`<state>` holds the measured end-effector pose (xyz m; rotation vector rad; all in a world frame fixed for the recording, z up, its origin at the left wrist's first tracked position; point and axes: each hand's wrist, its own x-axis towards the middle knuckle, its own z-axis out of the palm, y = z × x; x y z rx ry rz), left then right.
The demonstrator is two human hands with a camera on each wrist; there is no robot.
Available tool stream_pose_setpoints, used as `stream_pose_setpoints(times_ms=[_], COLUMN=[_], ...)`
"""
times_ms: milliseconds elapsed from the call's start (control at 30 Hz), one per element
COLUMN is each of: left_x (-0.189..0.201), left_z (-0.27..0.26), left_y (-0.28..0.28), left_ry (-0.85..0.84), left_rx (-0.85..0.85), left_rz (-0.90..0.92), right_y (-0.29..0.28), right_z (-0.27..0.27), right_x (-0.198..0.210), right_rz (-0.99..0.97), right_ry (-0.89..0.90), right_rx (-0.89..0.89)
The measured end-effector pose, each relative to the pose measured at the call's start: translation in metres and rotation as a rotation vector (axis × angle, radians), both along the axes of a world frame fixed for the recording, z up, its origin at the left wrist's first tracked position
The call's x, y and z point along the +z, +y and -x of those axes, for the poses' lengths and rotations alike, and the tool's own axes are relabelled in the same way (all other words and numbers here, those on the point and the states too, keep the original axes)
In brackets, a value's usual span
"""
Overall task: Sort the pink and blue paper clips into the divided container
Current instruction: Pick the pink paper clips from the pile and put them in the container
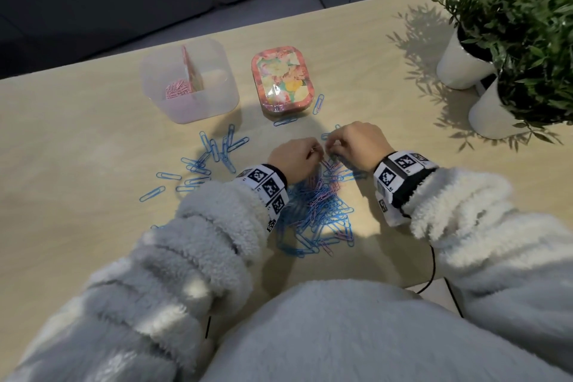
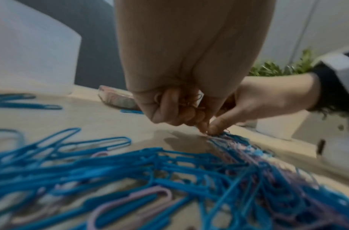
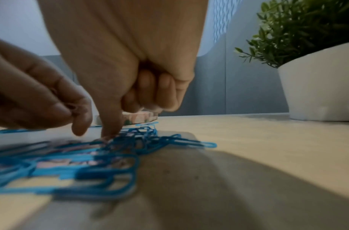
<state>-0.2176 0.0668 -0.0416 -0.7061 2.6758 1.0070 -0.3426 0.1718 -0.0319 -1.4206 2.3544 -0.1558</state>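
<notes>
Bare table (image 1: 77, 139) lies open at near left and left of the container (image 1: 189, 80). At far centre the container and the tin (image 1: 282, 81) stand just beside each other with a narrow gap between. Scattered blue clips (image 1: 204, 161) cover the table near of the container. The clip pile (image 1: 319, 211) fills the near centre. Two pots (image 1: 465, 65) block the far right; open table (image 1: 372, 77) lies between tin and pots.

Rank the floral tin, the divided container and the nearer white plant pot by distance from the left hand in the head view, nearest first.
From the left hand:
1. Floral tin, just beyond it, slightly left.
2. Divided container, farther back on the left.
3. Nearer white plant pot, far off on the right.
</notes>
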Motion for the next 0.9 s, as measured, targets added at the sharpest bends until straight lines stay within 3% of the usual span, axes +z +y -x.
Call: stream_pose_setpoints(times_ms=[133,200,367,433,533,700,800,900], left_x=[-0.001,-0.003,-0.007,-0.009,-0.01,-0.008,-0.009,-0.007], left_z=[0.002,0.004,0.0,-0.004,-0.008,-0.014,-0.015,-0.01], left_y=[0.007,0.008,0.001,-0.002,-0.003,-0.008,-0.011,-0.008], left_ry=[0.055,0.057,0.045,0.05,0.072,0.058,0.068,0.105], left_rx=[-0.142,-0.208,-0.174,-0.12,-0.09,-0.093,-0.067,-0.036], left_rz=[0.172,0.224,0.234,0.199,0.183,0.209,0.238,0.263], right_y=[-0.005,-0.005,0.01,0.019,0.031,0.042,0.039,0.041], right_z=[0.009,0.015,0.023,0.017,0.006,-0.006,-0.009,-0.009], right_x=[-0.005,-0.01,-0.004,-0.003,-0.012,-0.006,-0.002,-0.001], right_rz=[-0.089,-0.049,0.412,0.447,0.367,0.012,-0.022,-0.065], right_ry=[-0.058,-0.214,-0.863,-0.974,-0.787,-0.073,0.062,0.073], right_rx=[-0.003,-0.06,-0.642,-0.708,-0.5,-0.04,0.064,0.06])
